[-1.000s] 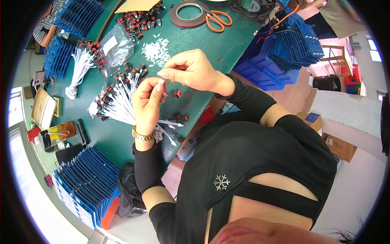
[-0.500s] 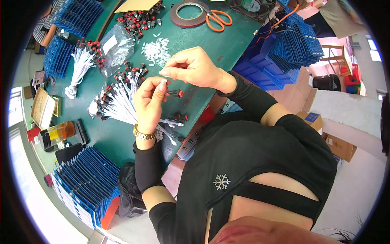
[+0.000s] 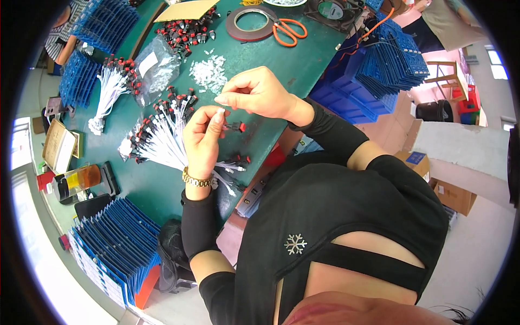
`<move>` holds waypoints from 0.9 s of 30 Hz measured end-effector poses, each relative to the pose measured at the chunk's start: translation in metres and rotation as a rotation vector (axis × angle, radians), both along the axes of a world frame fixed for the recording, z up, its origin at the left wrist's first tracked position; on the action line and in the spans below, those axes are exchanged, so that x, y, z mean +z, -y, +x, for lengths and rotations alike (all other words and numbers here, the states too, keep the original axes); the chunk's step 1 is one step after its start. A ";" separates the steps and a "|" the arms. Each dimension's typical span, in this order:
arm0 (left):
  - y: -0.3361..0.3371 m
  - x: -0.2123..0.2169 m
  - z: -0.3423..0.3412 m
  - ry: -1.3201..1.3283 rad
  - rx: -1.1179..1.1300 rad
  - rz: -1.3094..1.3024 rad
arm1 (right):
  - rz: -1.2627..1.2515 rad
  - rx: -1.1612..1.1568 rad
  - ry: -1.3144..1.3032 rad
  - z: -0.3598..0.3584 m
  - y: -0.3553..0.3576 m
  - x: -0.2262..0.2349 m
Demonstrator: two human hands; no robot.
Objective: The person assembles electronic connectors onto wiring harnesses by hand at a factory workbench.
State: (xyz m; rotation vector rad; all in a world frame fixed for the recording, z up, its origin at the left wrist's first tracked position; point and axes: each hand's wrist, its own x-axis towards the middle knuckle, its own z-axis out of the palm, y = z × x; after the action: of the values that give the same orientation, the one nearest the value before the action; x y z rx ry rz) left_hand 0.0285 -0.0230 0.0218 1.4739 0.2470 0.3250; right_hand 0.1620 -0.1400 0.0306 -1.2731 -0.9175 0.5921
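Observation:
My left hand point(image 3: 201, 142) pinches a cable with a small white connector, whose tip shows at its thumb and forefinger. A red-and-black end piece point(image 3: 237, 127) of this cable juts out to the right of the fingers. Just above, my right hand point(image 3: 259, 95) has thumb and forefinger pressed together close to the connector; whatever they hold is too small to make out. Beyond the hands lies a pile of small clear-white plastic pieces point(image 3: 208, 74). Beside and under my left hand spreads a bundle of white cables point(image 3: 162, 142) with red-and-black ends.
Another white cable bundle point(image 3: 108, 93) lies left of a clear plastic bag point(image 3: 157, 70). Farther off are red-and-black parts point(image 3: 184, 37), a tape roll point(image 3: 233, 28) and orange-handled scissors point(image 3: 291, 33). Blue circuit boards point(image 3: 116, 238) stand at the near left, and a blue crate point(image 3: 346, 92) at the right.
Both hands have stayed close together and shifted only slightly; my left hand sits a little farther right and lower. The view has moved a touch, and the cable remains in my left fingers.

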 end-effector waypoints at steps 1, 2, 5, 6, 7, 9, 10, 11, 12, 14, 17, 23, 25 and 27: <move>0.000 -0.001 0.000 0.005 0.003 -0.003 | -0.020 0.006 -0.028 0.000 0.000 0.001; -0.001 -0.002 -0.001 0.005 0.004 -0.002 | -0.018 0.006 -0.027 0.000 -0.001 0.000; -0.001 -0.002 -0.003 0.006 0.007 0.002 | -0.091 0.046 -0.099 0.001 -0.002 0.001; -0.001 -0.003 -0.002 0.010 0.016 -0.009 | -0.100 0.050 -0.121 0.002 -0.002 0.002; -0.001 -0.003 -0.001 0.014 0.025 -0.020 | -0.109 0.055 -0.143 0.002 -0.002 0.003; -0.001 -0.003 0.000 0.027 0.019 -0.019 | -0.087 0.072 -0.135 0.004 -0.003 -0.001; -0.001 -0.003 0.000 0.039 0.015 -0.018 | -0.066 0.090 -0.127 0.005 -0.003 -0.003; 0.000 -0.002 0.000 0.039 0.012 -0.017 | -0.064 0.087 -0.127 0.005 -0.004 -0.004; -0.001 -0.003 -0.001 0.029 0.021 -0.018 | -0.012 0.086 -0.067 0.004 -0.005 -0.005; -0.002 -0.004 -0.001 0.019 0.028 -0.019 | 0.040 0.084 -0.008 0.005 -0.004 -0.005; -0.002 -0.004 -0.001 -0.006 0.010 -0.054 | 0.025 0.030 0.286 0.006 -0.003 -0.003; -0.003 -0.001 -0.002 -0.087 0.047 -0.050 | 0.089 -0.017 0.354 -0.002 -0.006 -0.014; -0.004 -0.004 -0.001 -0.131 0.041 -0.055 | 0.096 -0.109 0.285 -0.009 -0.007 -0.017; -0.004 -0.005 0.000 -0.170 0.004 -0.021 | 0.068 -0.104 0.302 -0.010 -0.001 -0.016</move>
State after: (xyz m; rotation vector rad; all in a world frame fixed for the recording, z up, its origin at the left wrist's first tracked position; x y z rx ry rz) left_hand 0.0286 -0.0187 0.0164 1.4820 0.3885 0.1999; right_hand 0.1517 -0.1392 0.0145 -1.3618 -1.1027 0.2878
